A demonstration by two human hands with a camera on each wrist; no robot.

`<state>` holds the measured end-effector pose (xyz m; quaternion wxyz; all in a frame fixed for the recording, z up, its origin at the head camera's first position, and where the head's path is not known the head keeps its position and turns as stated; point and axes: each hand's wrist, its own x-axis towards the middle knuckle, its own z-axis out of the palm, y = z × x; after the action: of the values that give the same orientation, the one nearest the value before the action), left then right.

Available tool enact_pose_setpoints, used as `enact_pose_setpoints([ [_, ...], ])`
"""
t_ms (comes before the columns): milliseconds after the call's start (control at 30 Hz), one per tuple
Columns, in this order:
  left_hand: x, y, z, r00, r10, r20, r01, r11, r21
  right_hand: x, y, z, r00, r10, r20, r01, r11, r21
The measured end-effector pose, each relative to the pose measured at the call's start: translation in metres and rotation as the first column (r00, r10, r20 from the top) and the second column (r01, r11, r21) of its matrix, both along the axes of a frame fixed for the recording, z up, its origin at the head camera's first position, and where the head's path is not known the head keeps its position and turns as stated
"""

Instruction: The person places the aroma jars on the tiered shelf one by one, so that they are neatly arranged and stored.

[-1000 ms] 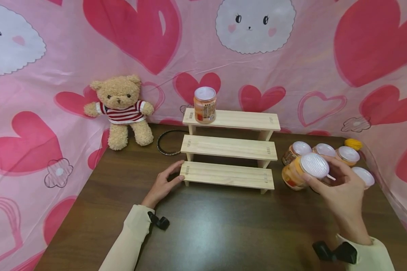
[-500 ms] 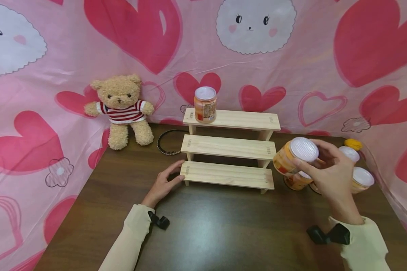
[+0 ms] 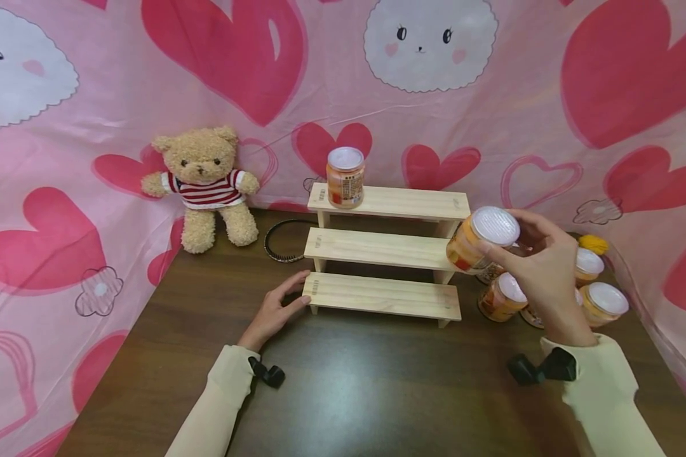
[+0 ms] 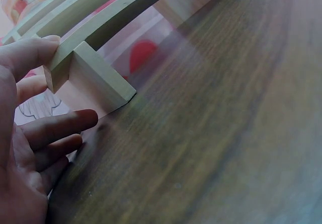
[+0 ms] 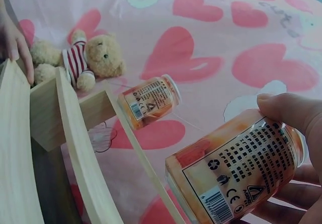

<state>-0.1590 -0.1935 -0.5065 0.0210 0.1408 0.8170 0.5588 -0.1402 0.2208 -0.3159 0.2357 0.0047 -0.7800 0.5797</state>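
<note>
In the head view my right hand [image 3: 543,273] grips a jar [image 3: 477,244] with an orange fruit label and a whitish lid, thumb on its near side and fingers behind. The jar is slightly tilted and overlaps the right end of the rack's middle step in this view. In the right wrist view the printed label on the jar [image 5: 236,171] faces the camera. My left hand [image 3: 274,311] holds the left end of the bottom step of the three-step wooden rack [image 3: 383,295], thumb at the front corner. A similar jar [image 3: 345,181] stands upright on the top step's left part.
Several more lidded jars [image 3: 603,303] cluster on the brown table [image 3: 343,387] right of the rack. A yellow yarn ball [image 3: 593,244] lies behind them. A teddy bear [image 3: 202,174] in a striped shirt sits back left, near a dark headband [image 3: 274,251].
My right hand has lifted the jar from the cluster and carried it left and back toward the rack. The left hand stays at the rack's end.
</note>
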Motion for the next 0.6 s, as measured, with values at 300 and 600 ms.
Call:
enact_pose_setpoints([
  [300, 0.001, 0.001, 0.001, 1.0, 0.007, 0.009, -0.007, 1.0, -0.01, -0.018, -0.012, 0.009, 0.998, 0.068, -0.006, -0.067, 0.998, 0.021],
  [600, 0.0, 0.0, 0.002, 1.0, 0.0, -0.005, 0.0, 1.0, -0.015, -0.031, -0.025, 0.019, 0.995, 0.095, 0.0, -0.095, 0.995, 0.044],
])
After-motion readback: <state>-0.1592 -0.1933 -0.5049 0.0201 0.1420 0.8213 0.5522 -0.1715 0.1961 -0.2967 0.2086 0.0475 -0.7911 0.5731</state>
